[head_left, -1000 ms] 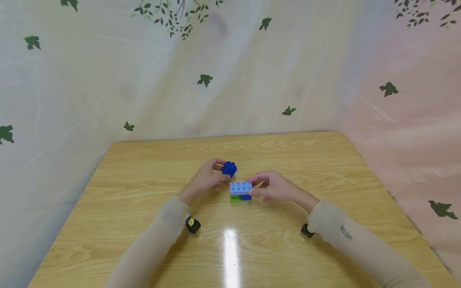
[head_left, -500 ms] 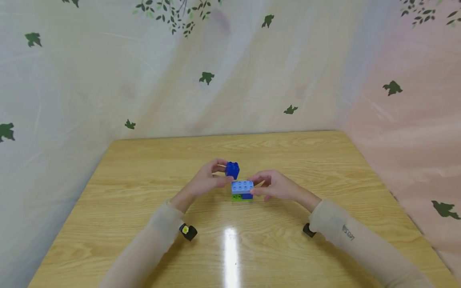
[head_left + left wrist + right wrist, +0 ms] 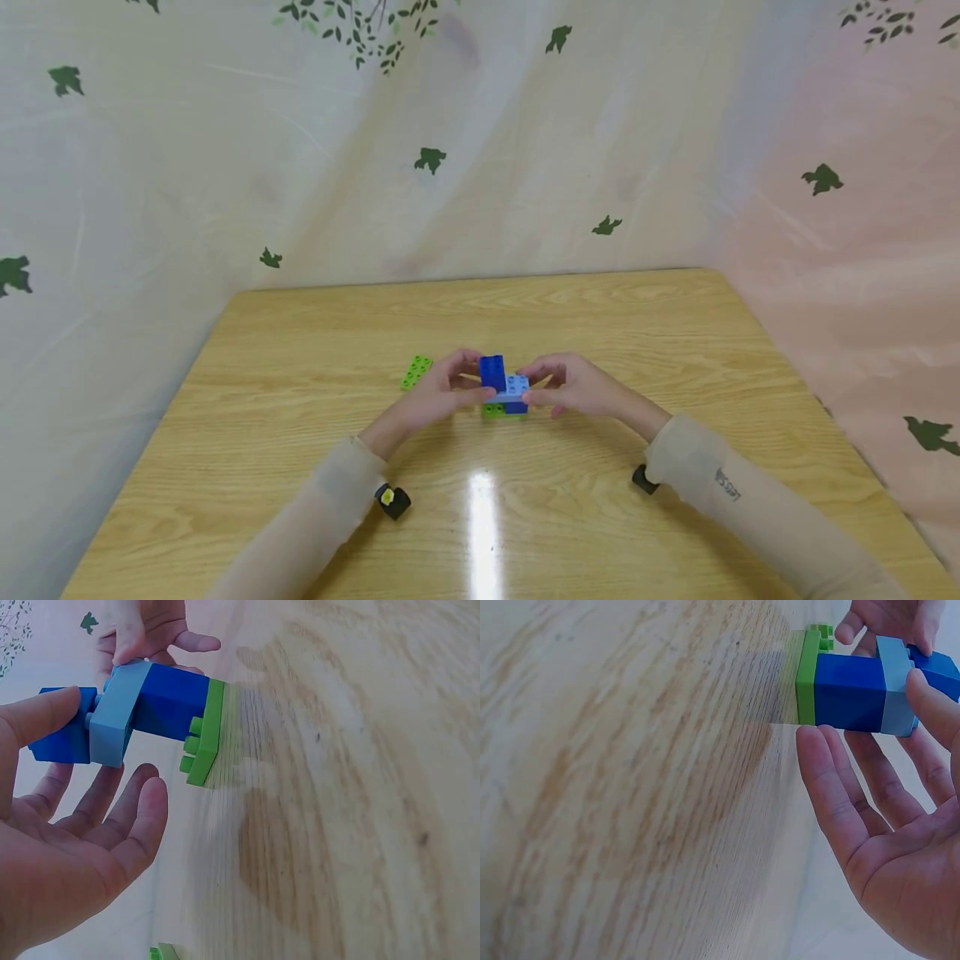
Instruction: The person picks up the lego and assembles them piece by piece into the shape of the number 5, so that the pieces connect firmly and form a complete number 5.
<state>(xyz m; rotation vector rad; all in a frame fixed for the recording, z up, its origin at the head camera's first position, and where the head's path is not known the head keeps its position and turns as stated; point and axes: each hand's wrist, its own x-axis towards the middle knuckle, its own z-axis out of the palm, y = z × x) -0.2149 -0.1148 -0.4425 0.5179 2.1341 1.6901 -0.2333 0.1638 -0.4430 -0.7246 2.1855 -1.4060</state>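
My left hand (image 3: 435,394) pinches a dark blue brick (image 3: 492,373) between thumb and fingers. That brick stands on the left part of a light blue brick (image 3: 517,385), where some studs show at the joint in the left wrist view; I cannot tell whether it is fully seated. Under the light blue brick is another dark blue brick (image 3: 174,701), set on one end of a green plate (image 3: 207,735) that rests on the table. With thumb and fingers, my right hand (image 3: 576,387) holds the light blue brick at its right end.
A second green studded plate (image 3: 416,372) lies on the wooden table (image 3: 600,317), just beyond my left hand. Black wrist cameras hang at both cuffs, the left one (image 3: 393,502) and the right one (image 3: 644,479). A patterned cloth (image 3: 495,192) hangs behind the table.
My left hand has turned the dark blue brick and brought it down onto the left of the light blue brick. The loose green plate has come into sight. My right hand has kept its hold.
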